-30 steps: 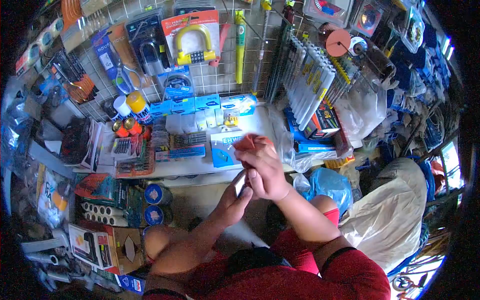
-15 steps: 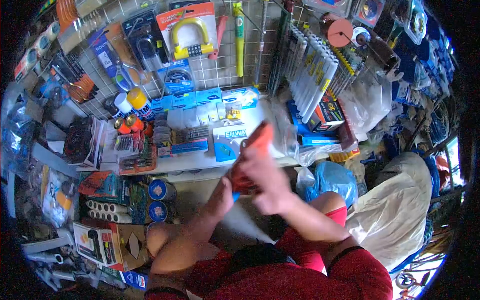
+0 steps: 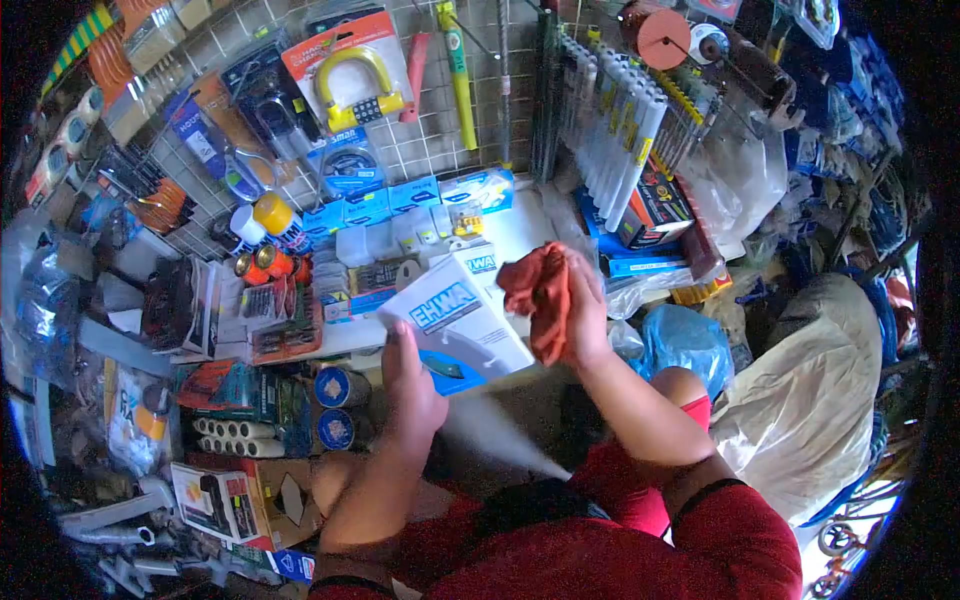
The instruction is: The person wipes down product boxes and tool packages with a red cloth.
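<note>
My left hand (image 3: 412, 385) grips the lower left edge of a flat white and blue EHWA package (image 3: 475, 325), thumb on its face. The package is tilted, with its printed front towards me. My right hand (image 3: 588, 315) is closed around a crumpled red-orange cloth (image 3: 538, 295), held just right of the package's right edge. Behind the held package, partly covered by it, a second EHWA package (image 3: 482, 257) lies on the white counter (image 3: 530, 222).
Small blue boxes (image 3: 365, 207) and spray cans (image 3: 275, 215) line the counter. A yellow U-shaped lock (image 3: 355, 85) hangs on the wire grid. White tubes (image 3: 632, 140) hang at the right. Below sit round tins (image 3: 335, 387) and a blue plastic bag (image 3: 685, 335).
The cloth, earlier bunched between both hands around something with a blue end, has moved right with my right hand. My left hand now shows the package face-on, farther left.
</note>
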The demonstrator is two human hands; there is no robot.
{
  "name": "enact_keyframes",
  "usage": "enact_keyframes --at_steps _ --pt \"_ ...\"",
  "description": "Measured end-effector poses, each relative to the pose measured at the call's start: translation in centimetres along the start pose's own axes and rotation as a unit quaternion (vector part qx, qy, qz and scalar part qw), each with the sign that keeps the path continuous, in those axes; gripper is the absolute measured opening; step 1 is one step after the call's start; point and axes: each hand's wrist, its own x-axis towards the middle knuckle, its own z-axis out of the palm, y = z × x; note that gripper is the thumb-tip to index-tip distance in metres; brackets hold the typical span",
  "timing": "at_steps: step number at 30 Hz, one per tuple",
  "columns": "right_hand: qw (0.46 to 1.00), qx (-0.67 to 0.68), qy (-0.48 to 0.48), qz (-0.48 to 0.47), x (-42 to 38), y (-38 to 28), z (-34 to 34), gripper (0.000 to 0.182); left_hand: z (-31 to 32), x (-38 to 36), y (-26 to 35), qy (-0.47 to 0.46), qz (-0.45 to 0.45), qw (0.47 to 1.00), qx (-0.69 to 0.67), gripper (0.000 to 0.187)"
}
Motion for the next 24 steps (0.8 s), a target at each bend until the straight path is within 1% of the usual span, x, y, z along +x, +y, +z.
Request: enact_keyframes --at_steps 1,3,4,5,6,7,8,9,10,11,12,13,15,16,17,19,20,21,23,24 --pt "0.993 0.048 -0.077 0.07 -0.2 1.4 -1.0 0.06 -0.7 0.0 -0.7 0.035 0.025 0.994 0.097 0.056" --pt "0.984 0.111 -0.113 0.081 -4.5 -0.5 6.1 0.077 -1.0 1.1 -2.4 0.081 0.02 0.994 0.074 0.06" --pt "0.979 -0.01 -0.195 0.06 -5.7 1.2 5.1 0.079 -0.3 0.6 -3.1 0.03 0.073 0.987 0.143 0.068" --pt "0.953 -0.13 -0.273 0.035 -6.2 2.7 4.2 0.08 -0.3 0.2 -4.8 0.028 0.038 0.99 0.132 0.066" --pt "0.892 -0.282 -0.332 -0.124 -6.5 2.1 5.5 0.077 -1.1 0.2 -5.7 -0.042 0.049 0.997 0.052 0.067" --pt "0.799 -0.446 -0.33 -0.23 -6.9 2.9 5.4 0.076 -1.8 0.1 -6.5 -0.114 0.059 0.991 -0.028 0.071" --pt "0.76 -0.496 -0.326 -0.264 -7.0 3.0 5.3 0.076 -1.5 0.1 -6.5 -0.115 0.058 0.991 -0.029 0.071" --pt "0.718 -0.544 -0.319 -0.296 -7.1 2.9 5.2 0.077 -1.2 0.0 -6.7 -0.139 0.021 0.977 -0.163 0.075" --pt "0.717 -0.545 -0.319 -0.294 -6.8 2.6 5.2 0.077 -0.8 -0.2 -6.9 -0.16 -0.017 0.942 -0.295 0.08" --pt "0.7 -0.58 -0.307 -0.283 -6.3 1.7 5.6 0.072 -0.4 -0.3 -6.8 -0.177 -0.054 0.889 -0.419 0.085" --pt "0.681 -0.613 -0.294 -0.273 -5.8 1.1 5.9 0.068 0.6 -0.4 -3.8 -0.218 -0.028 0.899 -0.378 0.093" --pt "0.681 -0.612 -0.294 -0.274 -5.6 1.4 5.7 0.068 0.1 -0.3 -3.5 -0.22 -0.027 0.899 -0.377 0.093" --pt "0.807 -0.505 -0.226 -0.207 -5.3 3.2 4.5 0.063 -1.1 -0.4 -3.7 -0.293 -0.058 0.898 -0.322 0.09" --pt "0.837 -0.463 -0.233 -0.173 -5.6 3.9 3.9 0.061 -1.6 -0.8 -4.4 -0.225 -0.072 0.949 -0.208 0.081" --pt "0.838 -0.462 -0.228 -0.179 -6.4 3.9 4.0 0.061 0.1 -1.7 -2.9 -0.287 -0.028 0.953 -0.092 0.074" --pt "0.861 -0.379 -0.287 -0.182 -8.3 3.0 4.8 0.063 -1.2 -1.5 -6.9 -0.227 -0.004 0.974 0.008 0.075" --pt "0.863 -0.365 -0.304 -0.17 -8.7 2.2 5.5 0.064 0.1 -1.8 -7.6 -0.142 -0.02 0.986 -0.086 0.081" --pt "0.861 -0.342 -0.322 -0.193 -8.3 1.8 5.6 0.066 0.3 -1.9 -7.2 -0.149 -0.013 0.985 -0.085 0.081" --pt "0.825 -0.381 -0.338 -0.245 -6.9 1.1 5.1 0.067 1.2 -2.2 -6.3 -0.198 0.0 0.969 -0.15 0.08" --pt "0.775 -0.438 -0.335 -0.308 -5.9 1.0 4.4 0.067 1.8 -2.4 -5.9 -0.225 0.004 0.957 -0.182 0.079"
